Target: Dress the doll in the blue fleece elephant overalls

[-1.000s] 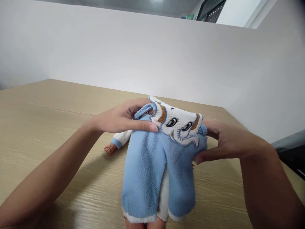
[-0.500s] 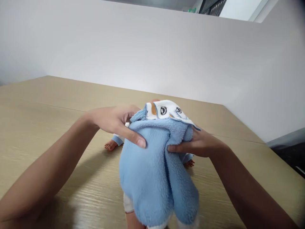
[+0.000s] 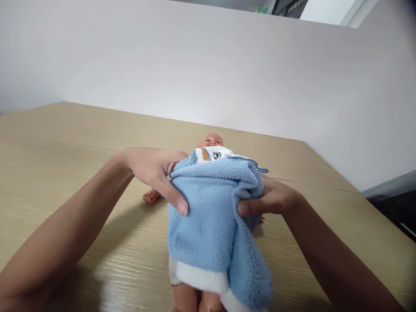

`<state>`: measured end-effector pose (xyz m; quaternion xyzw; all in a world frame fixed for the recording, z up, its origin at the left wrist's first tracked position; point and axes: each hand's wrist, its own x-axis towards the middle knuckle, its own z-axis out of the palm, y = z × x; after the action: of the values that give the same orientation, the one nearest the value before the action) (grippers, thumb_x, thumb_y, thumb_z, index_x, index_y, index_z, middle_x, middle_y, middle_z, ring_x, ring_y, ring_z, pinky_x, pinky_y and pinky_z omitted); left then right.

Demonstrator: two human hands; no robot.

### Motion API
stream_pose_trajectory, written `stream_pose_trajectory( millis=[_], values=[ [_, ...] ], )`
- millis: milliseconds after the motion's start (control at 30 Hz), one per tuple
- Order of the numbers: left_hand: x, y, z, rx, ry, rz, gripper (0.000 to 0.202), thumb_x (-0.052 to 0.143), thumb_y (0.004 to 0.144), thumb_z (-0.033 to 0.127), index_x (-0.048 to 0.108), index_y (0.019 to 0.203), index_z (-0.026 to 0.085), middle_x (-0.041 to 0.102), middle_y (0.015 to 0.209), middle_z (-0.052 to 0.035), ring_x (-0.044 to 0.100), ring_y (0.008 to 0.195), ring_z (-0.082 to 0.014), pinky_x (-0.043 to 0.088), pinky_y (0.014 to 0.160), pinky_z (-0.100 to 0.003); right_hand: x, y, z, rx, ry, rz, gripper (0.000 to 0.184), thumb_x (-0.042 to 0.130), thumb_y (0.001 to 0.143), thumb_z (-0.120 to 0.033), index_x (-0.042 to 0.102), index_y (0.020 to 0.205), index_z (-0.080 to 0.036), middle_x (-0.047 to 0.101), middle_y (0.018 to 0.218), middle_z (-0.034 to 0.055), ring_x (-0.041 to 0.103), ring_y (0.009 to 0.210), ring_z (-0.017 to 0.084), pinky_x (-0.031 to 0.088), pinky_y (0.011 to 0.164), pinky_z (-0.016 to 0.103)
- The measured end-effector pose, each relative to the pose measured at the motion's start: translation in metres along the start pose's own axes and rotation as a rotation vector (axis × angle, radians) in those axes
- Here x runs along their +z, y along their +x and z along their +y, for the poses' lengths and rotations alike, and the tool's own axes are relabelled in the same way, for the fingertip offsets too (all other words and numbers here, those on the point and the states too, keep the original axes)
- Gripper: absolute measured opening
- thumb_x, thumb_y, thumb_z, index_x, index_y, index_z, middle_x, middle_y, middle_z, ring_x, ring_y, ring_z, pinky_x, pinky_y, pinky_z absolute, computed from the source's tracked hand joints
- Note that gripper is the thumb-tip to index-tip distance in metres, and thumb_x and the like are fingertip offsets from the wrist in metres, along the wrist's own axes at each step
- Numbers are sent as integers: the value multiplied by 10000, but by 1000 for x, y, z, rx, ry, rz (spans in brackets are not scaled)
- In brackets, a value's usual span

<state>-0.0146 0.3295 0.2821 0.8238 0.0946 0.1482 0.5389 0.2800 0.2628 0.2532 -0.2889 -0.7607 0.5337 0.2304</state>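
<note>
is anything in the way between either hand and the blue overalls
Nothing visible: the left hand and right hand both grip the blue fleece overalls directly. The doll is partly hidden behind the overalls from this view.

The blue garment (image 3: 204,225) hides the torso of the doll (image 3: 210,140), whose legs (image 3: 186,297) the bottom edge cuts off.

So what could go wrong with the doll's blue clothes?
The clothes are bunched up by the right grip, so they might get twisted. The bib hides the doll's chin in this view, so it could slide up over the face.
</note>
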Motion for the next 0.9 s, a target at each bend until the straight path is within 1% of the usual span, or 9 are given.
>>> stream_pose_trajectory(
  millis=[67,133,233,300,433,567,633,767,900],
  values=[
    [1,2,2,8,-2,-87,271,1003,720,382,795,758,213,715,627,-46,709,583,-216,621,561,-250,0,0,5,37,15,-41,460,877,830,-541,806,1150,-218,795,1139,44,728,1182,277,615,982,323],
    [3,5,5,16,2,-135,217,936,818,379,795,782,218,704,625,-40,736,649,-220,639,640,-244,1,2,8,67,11,-165,526,887,818,-561,806,1188,-197,795,1189,57,743,1159,275,613,977,305],
    [7,8,7,45,33,-70,198,890,872,357,779,802,209,745,726,-58,777,840,-242,654,814,-258,4,7,9,2,50,-414,562,1007,666,-515,840,1078,-170,822,1000,55,770,1067,272,610,954,274],
    [8,7,6,31,24,-86,211,861,897,352,756,793,200,788,848,-76,777,911,-242,650,835,-250,6,10,11,-24,141,-468,520,1017,662,-482,850,1050,-179,818,902,43,785,958,251,623,909,269],
    [9,3,-2,-62,-75,-203,311,931,802,430,797,955,195,811,890,-89,773,789,-254,658,674,-262,8,5,21,-81,261,-301,435,985,714,-406,840,1063,-190,811,874,32,781,809,208,636,879,277],
    [16,-4,-7,-32,-73,-146,456,1039,622,478,812,912,209,771,752,-70,727,658,-249,641,609,-293,21,-8,30,-8,355,20,609,927,710,-592,808,1142,-179,813,969,90,789,1031,307,636,975,388],
    [26,-9,-8,23,-108,-92,403,1014,677,467,797,893,206,734,698,-44,689,618,-215,629,628,-286,31,-17,30,54,397,111,674,931,687,-621,789,1188,-193,811,1073,114,755,1160,346,618,1035,436],
    [60,-19,-6,140,-201,-12,225,805,935,406,771,977,187,739,808,-39,679,715,-171,608,758,-263,55,-34,21,51,396,140,775,1003,638,-476,724,1315,-221,754,1329,102,678,1316,325,502,1201,447],
    [100,-33,-4,71,-242,81,233,712,999,386,721,940,161,729,888,-60,676,842,-180,569,806,-249,80,-46,4,85,354,111,769,990,630,-291,696,1337,-227,769,1317,83,715,1243,308,562,1126,431]
  ],
)
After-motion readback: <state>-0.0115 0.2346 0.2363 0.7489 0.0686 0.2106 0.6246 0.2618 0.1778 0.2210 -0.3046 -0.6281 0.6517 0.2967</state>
